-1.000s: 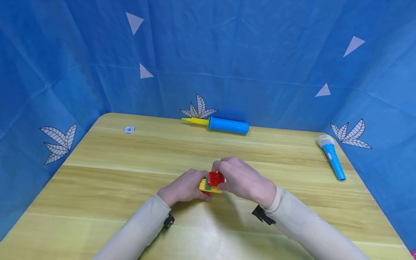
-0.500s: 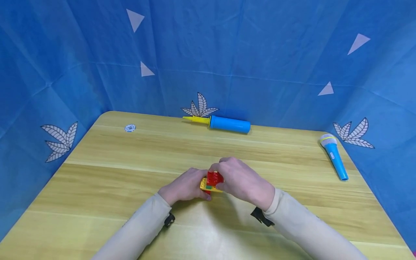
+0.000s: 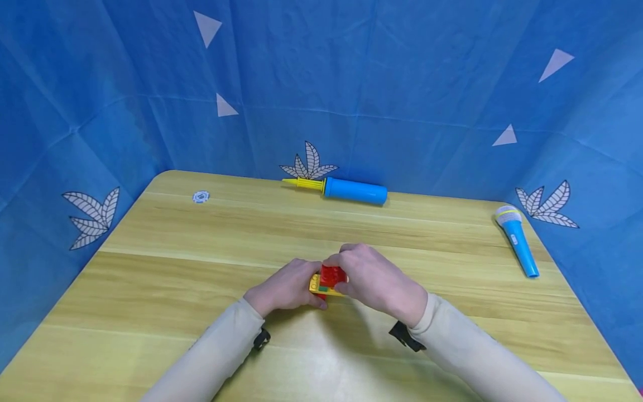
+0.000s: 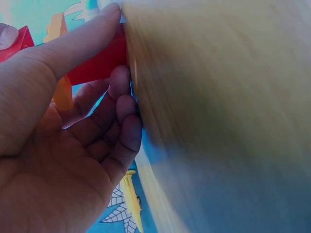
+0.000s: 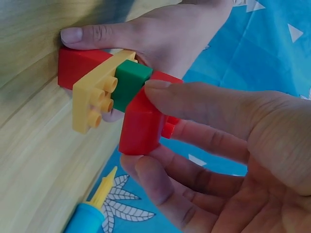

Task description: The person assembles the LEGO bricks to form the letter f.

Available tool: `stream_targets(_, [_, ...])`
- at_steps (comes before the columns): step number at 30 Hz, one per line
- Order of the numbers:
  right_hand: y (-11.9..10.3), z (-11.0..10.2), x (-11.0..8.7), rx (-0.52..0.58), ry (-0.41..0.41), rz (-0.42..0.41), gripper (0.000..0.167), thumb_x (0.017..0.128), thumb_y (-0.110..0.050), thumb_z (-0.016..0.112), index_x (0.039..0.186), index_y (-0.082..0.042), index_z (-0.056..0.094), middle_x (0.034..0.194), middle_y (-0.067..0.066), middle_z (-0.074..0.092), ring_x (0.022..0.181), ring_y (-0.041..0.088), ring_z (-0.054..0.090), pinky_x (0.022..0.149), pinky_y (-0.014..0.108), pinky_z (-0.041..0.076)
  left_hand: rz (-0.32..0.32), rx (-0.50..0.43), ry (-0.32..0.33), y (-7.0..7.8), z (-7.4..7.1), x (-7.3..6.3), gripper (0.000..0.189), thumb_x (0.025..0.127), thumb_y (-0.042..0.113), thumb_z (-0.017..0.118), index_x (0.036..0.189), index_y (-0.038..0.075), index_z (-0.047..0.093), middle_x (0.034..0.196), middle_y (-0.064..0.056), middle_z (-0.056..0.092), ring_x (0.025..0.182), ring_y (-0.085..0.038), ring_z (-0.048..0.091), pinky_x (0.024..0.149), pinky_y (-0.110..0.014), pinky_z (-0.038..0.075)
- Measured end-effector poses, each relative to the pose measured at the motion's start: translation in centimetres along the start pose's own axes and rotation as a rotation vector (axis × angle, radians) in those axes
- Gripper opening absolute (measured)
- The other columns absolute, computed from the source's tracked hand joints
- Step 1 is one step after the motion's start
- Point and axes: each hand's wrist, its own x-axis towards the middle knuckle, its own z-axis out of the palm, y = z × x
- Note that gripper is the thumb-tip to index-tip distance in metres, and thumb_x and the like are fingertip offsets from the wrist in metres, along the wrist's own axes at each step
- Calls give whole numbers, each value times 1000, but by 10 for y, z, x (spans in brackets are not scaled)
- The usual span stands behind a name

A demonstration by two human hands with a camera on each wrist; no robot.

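Near the table's middle stands a small stack of toy building bricks. At its bottom, a red brick (image 5: 77, 69) is gripped by my left hand (image 3: 288, 287), thumb on one side and fingers on the other. Over that lies a yellow brick (image 5: 83, 109) with studs showing, longer than the others. A green brick (image 5: 130, 77) sits on the yellow one, mostly covered in the head view. My right hand (image 3: 377, 285) pinches the upper red brick (image 5: 141, 124) between thumb and fingers, against the green brick; whether their studs are engaged I cannot tell.
A blue and yellow hand pump (image 3: 354, 191) lies along the back edge of the wooden table (image 3: 166, 285). To the right is a blue toy microphone (image 3: 517, 240). A round chip (image 3: 201, 196) lies back left. Blue cloth (image 3: 422, 72) hangs behind.
In the head view, the upper red brick has shifted slightly over the green one, which shows less than a second ago. Both hands keep their hold. The camera view has drifted a little.
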Motion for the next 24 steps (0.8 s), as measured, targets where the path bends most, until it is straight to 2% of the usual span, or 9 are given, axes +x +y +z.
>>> stream_targets(16, [-1,3,1,-29,-2,4,30,77,-7,85,105,-9,74,86,2,65,76,15,58,68,23,52,2,-11,-4,0,1,0,54,76,26,88,122,13,63,108,9,68,94,-9,59,89,-32,46])
stream_targets(24, [-1,4,2,-28,9,3,28,77,-7,85,103,-8,74,86,3,65,77,16,57,67,23,51,12,-7,-2,1,-1,1,51,76,26,88,120,14,64,103,10,67,88,-8,59,86,-30,47])
